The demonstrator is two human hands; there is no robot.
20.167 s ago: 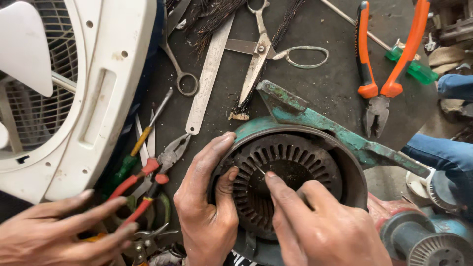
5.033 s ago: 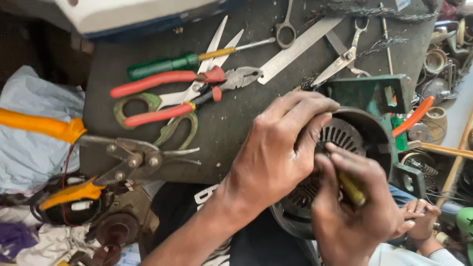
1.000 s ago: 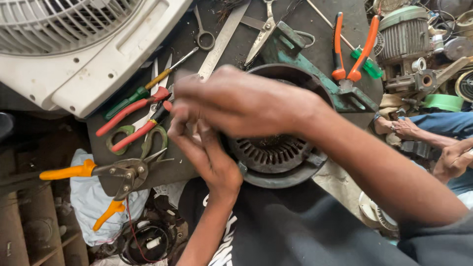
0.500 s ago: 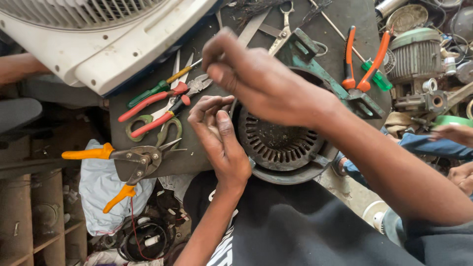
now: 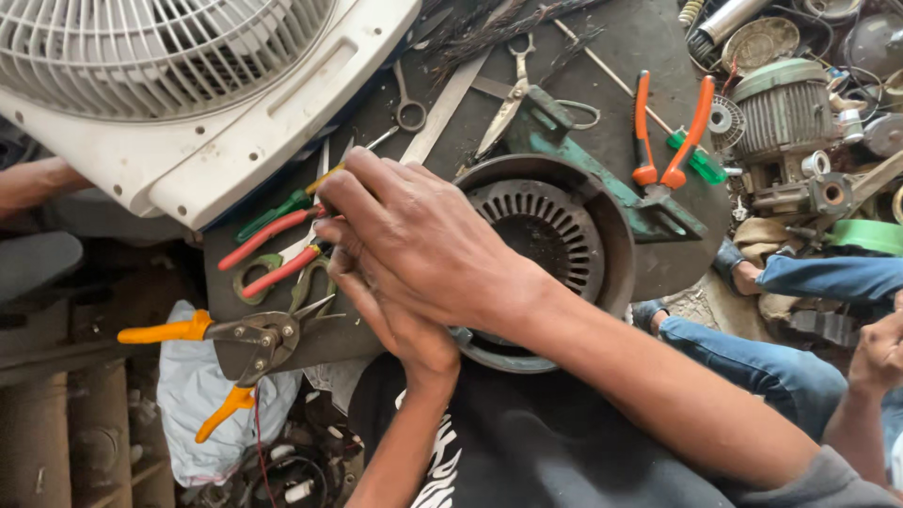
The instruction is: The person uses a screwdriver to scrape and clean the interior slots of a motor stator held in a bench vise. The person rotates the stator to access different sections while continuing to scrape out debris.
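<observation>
A round dark motor housing [image 5: 555, 226] with a slotted stator core lies on a dark work board [image 5: 658, 38], on a green metal bracket [image 5: 658, 212]. My right hand [image 5: 414, 235] reaches across from the lower right and lies left of the housing, its fingertips over red-handled pliers [image 5: 268, 235] and a green-handled screwdriver [image 5: 273, 212]. My left hand [image 5: 386, 320] comes up from below and is mostly covered by the right one. What either hand grips is hidden.
A white fan casing [image 5: 188, 94] fills the upper left. Orange-handled snips [image 5: 245, 339], orange pliers [image 5: 668, 132], scissors [image 5: 508, 94] and a metal ruler [image 5: 442, 113] lie around. A green motor [image 5: 781, 103] and parts crowd the right. Another person's hand [image 5: 879, 353] and another person's arm [image 5: 38, 179] are nearby.
My right hand has come down from above the housing's rim and now lies over my left hand beside the pliers. The view has shifted slightly.
</observation>
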